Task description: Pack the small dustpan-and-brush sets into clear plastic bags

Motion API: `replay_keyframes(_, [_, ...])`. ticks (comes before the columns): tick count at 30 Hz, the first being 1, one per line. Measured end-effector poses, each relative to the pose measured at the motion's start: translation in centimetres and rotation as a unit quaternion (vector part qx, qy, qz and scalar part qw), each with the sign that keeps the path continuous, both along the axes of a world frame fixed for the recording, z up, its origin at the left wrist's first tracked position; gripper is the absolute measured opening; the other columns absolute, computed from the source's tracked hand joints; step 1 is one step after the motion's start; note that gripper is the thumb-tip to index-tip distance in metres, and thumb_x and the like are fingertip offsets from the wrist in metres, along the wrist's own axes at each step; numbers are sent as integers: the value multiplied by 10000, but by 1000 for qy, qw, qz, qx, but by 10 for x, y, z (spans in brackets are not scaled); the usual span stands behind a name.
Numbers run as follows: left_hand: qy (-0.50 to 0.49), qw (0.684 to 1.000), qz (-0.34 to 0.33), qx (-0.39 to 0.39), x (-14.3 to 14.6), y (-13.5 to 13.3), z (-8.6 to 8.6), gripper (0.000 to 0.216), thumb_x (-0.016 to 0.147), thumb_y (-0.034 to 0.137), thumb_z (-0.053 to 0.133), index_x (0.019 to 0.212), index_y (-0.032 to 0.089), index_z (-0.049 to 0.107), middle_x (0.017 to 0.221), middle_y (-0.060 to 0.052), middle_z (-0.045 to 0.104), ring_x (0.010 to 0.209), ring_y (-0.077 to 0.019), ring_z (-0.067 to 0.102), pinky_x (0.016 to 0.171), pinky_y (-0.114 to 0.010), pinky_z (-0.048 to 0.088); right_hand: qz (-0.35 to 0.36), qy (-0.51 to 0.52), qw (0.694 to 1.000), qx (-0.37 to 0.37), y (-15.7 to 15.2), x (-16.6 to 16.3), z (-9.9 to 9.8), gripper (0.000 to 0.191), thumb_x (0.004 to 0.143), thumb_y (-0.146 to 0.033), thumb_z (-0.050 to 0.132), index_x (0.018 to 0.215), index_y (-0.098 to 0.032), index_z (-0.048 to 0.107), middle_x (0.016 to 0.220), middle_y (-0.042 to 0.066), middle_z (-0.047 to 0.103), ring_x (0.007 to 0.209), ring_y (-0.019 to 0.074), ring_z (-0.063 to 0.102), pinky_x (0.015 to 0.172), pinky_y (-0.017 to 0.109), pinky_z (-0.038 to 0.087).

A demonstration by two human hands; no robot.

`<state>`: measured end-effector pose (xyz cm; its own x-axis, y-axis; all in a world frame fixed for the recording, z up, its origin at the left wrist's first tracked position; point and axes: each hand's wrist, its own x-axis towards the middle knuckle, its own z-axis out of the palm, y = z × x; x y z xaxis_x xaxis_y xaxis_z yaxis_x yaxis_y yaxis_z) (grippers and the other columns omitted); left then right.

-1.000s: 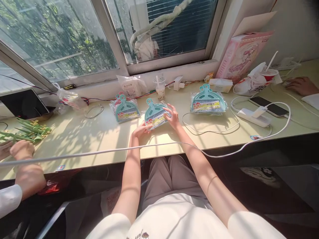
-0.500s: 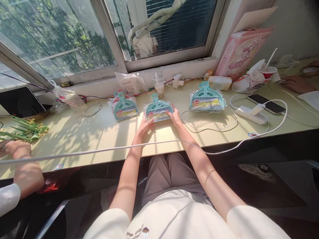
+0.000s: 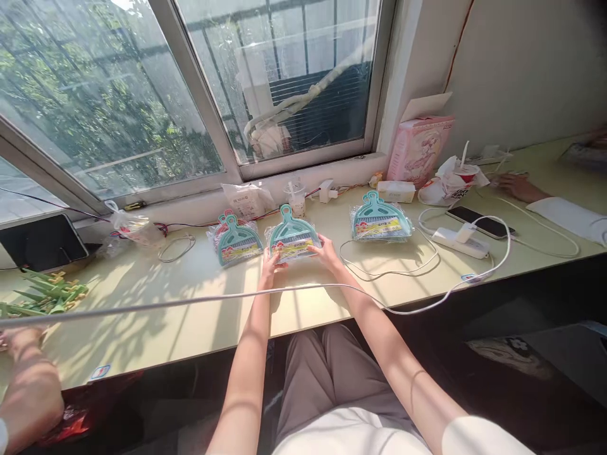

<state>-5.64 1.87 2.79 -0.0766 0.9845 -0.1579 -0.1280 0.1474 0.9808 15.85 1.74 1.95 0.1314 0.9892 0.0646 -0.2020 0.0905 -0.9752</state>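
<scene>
Cable (image 3: 190, 301) stretches pale across the person's forearms; beyond it, the left hand (image 3: 271, 262) and right hand (image 3: 327, 251) have their grip closed on the lower corners of a teal dustpan set (image 3: 291, 229) in clear wrapping, its handle pointing away from the person; the set is over the worktop (image 3: 180, 278), though whether its lower edge touches cannot be told; just beside it on the left is a second wrapped set (image 3: 239, 242), while a third wrapped set (image 3: 379, 227) lies apart on the right; farther back, a plastic cup (image 3: 296, 203) stands behind the held set, near a white bag (image 3: 246, 201); behind everything rises the window (image 3: 156, 95).
</scene>
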Motion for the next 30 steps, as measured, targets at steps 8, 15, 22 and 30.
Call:
replay_keyframes(8, [-22, 995, -94, -2, -17, 6, -3, 649, 971, 679, 692, 1462, 281, 541, 1003, -110, 814, 796, -243, 801, 617, -280, 588, -155, 15, 986, 56, -25, 152, 28, 610, 543, -481, 963, 1076, -268, 759, 1058, 90, 796, 941, 320, 770, 779, 506, 718])
replay_keyframes(15, [67, 990, 96, 77, -6, 9, -10, 173, 1054, 358, 550, 1009, 221, 646, 824, -49, 732, 599, -170, 652, 599, -256, 487, -343, -291, 890, -75, -33, 269, 30, 429, 680, -338, 880, 1069, -205, 757, 1010, 179, 763, 1102, 428, 711, 1019, 672, 587])
replay_keyframes(22, [383, 860, 309, 134, -38, 3, -12, 301, 1033, 141, 536, 1315, 177, 631, 1581, -212, 548, 1566, -325, 423, 1292, -511, 328, -426, -444, 784, -81, -31, 242, -8, 553, 864, -464, 667, 1347, -194, 686, 1632, 262, 472, 1541, 482, 353, 1185, 723, 342])
replay_keyframes(30, [391, 851, 348, -49, -102, 17, 2, 519, 1024, 254, 690, 1454, 69, 464, 1550, -308, 496, 1498, -437, 451, 1206, -550, 356, -414, -428, 801, -55, -58, 238, -61, 655, 883, -482, 518, 1509, -293, 484, 1631, 199, 452, 1535, 441, 370, 1191, 713, 341])
